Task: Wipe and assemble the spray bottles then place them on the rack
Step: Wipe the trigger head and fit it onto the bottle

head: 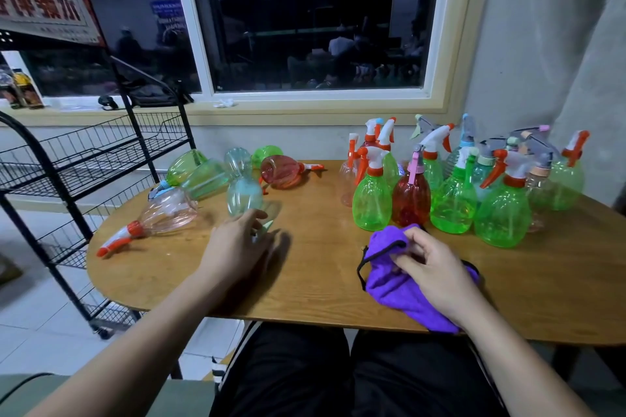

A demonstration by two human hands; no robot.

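Fingers (pixel 253 215) of left hand (pixel 237 247) around teal bottle (pixel 243 195)

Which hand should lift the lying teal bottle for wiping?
Left. The left hand curls round the neck of the teal bottle; the right hand is busy holding the purple cloth, farther off.
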